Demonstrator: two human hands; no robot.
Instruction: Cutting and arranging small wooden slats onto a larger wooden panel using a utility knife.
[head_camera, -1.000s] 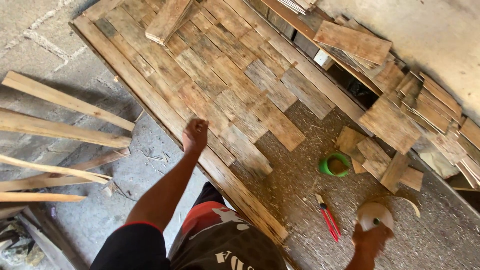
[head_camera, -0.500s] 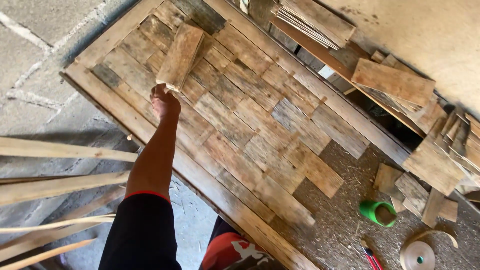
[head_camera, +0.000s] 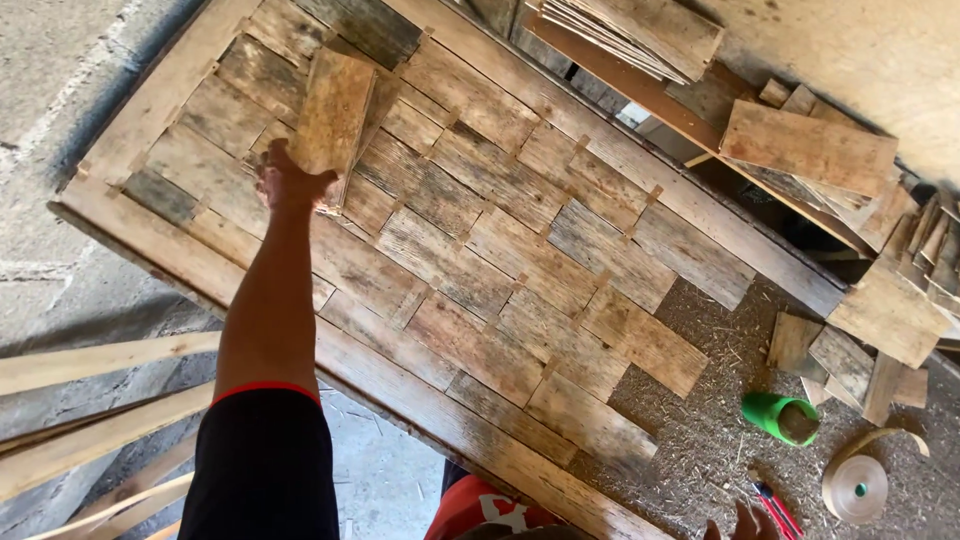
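My left hand (head_camera: 287, 183) stretches far out over a framed panel (head_camera: 150, 235) tiled with short weathered planks. Its fingers touch the near end of a loose wood piece (head_camera: 333, 112) lying on the panel's far left part; whether they grip it is unclear. Only the fingertips of my right hand (head_camera: 742, 522) show at the bottom edge, apart, resting on the chipboard surface next to a red-handled tool (head_camera: 778, 510).
A green cup (head_camera: 780, 417) and a roll of tan tape (head_camera: 855, 487) sit on the sawdust-strewn chipboard at the lower right. Cut plank offcuts (head_camera: 880, 310) lie heaped at the right. Long pale battens (head_camera: 90, 400) lie on the concrete floor at the left.
My left hand has reached from the panel's near edge up to the loose wood piece. The view has shifted, so the right hand has dropped almost out of frame.
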